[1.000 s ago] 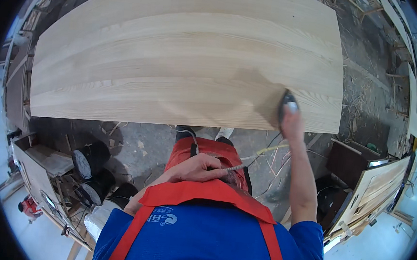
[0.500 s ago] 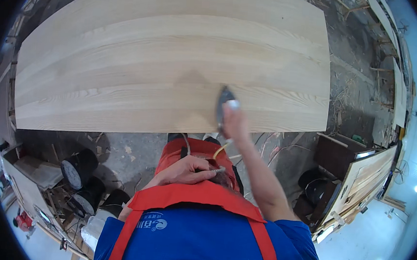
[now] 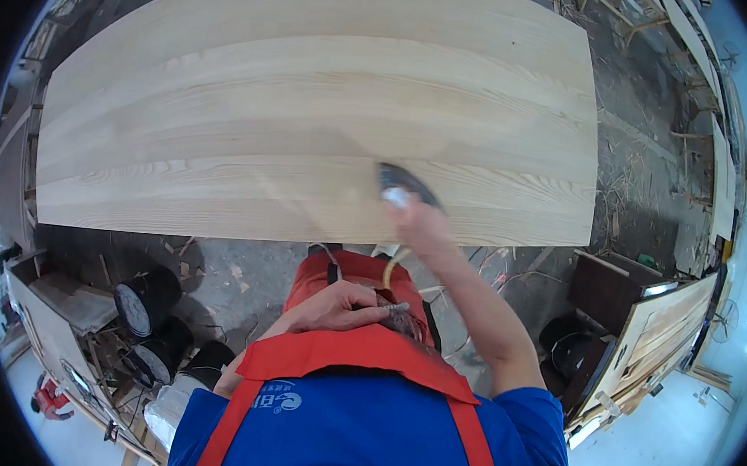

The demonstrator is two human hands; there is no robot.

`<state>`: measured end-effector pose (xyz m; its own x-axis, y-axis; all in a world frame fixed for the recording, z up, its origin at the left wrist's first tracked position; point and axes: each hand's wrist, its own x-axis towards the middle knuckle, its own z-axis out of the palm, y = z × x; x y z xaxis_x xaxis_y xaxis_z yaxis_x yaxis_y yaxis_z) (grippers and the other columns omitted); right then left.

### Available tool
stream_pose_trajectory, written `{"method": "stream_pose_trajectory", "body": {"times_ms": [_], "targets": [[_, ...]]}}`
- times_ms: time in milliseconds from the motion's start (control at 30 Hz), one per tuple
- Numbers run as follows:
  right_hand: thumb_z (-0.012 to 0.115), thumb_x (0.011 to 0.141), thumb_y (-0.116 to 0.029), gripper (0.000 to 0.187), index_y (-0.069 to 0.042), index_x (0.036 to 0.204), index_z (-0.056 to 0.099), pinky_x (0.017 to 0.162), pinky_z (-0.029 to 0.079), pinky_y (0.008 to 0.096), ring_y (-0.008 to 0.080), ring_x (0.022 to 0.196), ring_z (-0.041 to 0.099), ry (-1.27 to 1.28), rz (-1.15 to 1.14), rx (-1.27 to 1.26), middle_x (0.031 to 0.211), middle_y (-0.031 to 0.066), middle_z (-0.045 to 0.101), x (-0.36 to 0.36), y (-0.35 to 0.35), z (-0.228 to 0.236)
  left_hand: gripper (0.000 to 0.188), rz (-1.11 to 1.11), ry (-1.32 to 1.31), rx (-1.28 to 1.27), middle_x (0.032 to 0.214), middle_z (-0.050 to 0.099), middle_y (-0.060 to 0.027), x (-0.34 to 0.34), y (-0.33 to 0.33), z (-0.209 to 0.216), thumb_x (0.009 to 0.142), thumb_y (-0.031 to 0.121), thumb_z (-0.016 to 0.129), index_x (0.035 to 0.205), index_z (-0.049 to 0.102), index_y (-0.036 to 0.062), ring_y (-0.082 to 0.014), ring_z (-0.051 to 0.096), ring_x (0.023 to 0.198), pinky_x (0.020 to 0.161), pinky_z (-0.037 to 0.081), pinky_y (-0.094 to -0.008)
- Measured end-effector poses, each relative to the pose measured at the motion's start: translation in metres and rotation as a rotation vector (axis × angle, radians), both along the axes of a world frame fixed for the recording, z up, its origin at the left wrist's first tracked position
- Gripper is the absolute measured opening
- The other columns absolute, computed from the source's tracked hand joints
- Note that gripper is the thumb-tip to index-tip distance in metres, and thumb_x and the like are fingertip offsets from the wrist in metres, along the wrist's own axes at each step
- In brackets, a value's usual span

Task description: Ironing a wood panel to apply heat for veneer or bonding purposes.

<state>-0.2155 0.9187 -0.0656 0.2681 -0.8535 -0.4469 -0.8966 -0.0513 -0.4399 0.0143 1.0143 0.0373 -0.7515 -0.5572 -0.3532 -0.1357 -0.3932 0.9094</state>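
The fingers of the left hand are curled shut around a thin pale cord, pinched against the red apron bib close to the body, at about 6 o'clock in the picture. Just beyond, toward 12 o'clock, the right hand is stretched out and closed over a small dark hand-held sanding tool; its fingers are blurred, so their exact placing cannot be told.

The tool is pressed flat on the large pale glued-up wooden panel, near the panel's near edge, slightly right of centre.

A risk can be judged here: with the tool so close to that edge, it could be tipped over the rim and the edge rounded or gouged. The cord, held slack between hand and tool, could be caught under the tool or snagged on the panel's corner if it is let go.

At 8 o'clock, on the littered floor, two dark round drum-like containers are seen; their tops are covered, and what they hold cannot be told.
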Motion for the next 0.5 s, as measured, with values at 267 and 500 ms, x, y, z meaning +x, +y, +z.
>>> {"method": "stream_pose_trajectory", "body": {"times_ms": [267, 500], "targets": [[0.046, 0.110, -0.049, 0.060, 0.006, 0.100, 0.069, 0.070, 0.056, 0.0589, 0.0486, 0.084, 0.072, 0.249, -0.536, -0.315, 0.078, 0.0312, 0.068, -0.290, -0.028, -0.018, 0.022, -0.024, 0.021, -0.032, 0.087, 0.071, -0.0128, -0.044, 0.008, -0.003, 0.105, 0.020, 0.068, 0.103, 0.074, -0.0017, -0.0192, 0.064, 0.085, 0.075, 0.051, -0.0360], [0.043, 0.110, -0.061, 0.072, -0.005, 0.067, 0.055, 0.036, 0.041, 0.0371, 0.0197, 0.037, 0.053, -0.269, -1.209, -0.132, 0.049, 0.0077, 0.051, -0.293, -0.093, -0.037, 0.022, 0.039, -0.031, 0.054, 0.085, 0.069, -0.0111, -0.013, 0.009, -0.004, 0.105, 0.018, 0.068, 0.098, 0.071, -0.0023, -0.0186, 0.061, 0.086, 0.076, 0.048, -0.0366]]}}
